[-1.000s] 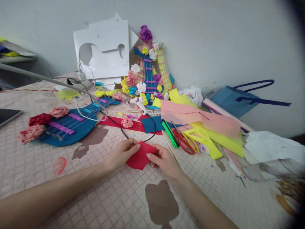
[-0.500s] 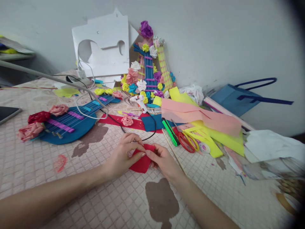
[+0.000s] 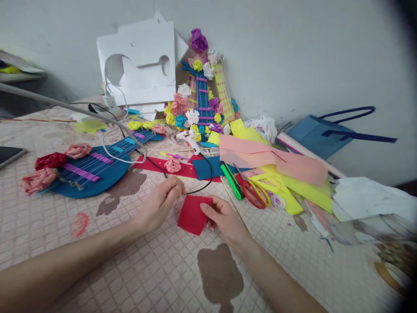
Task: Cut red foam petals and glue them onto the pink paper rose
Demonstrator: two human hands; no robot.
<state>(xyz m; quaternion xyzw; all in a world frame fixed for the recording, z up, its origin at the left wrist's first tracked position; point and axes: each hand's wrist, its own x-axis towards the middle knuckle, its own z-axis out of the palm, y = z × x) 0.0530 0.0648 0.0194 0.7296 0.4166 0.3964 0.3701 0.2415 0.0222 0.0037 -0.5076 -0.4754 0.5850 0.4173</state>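
A small red square of felt or fabric-like sheet (image 3: 193,215) is held by its right edge in my right hand (image 3: 226,219), thumb on top and fingers behind. My left hand (image 3: 163,200) is just left of the square, apart from it, its fingers curled closed; what they may hold is hidden. Beyond my hands lie a pink fabric rose (image 3: 172,165) and a red strip (image 3: 150,164). A white glue gun (image 3: 189,140) stands behind them, its black cord looping toward my hands.
To the left lies a blue toy guitar (image 3: 97,174) with roses. On the right are a green cutter knife (image 3: 232,180), red-yellow scissors (image 3: 254,193), a thin stick (image 3: 234,203) and pink sheets (image 3: 270,158). Decorated guitars (image 3: 203,95) lean against the wall. A white cable (image 3: 65,104) crosses at left.
My left hand has let go of the red square and drawn back up and to the left, its fingers curling. My right hand still holds the square, which now lies more open to view.
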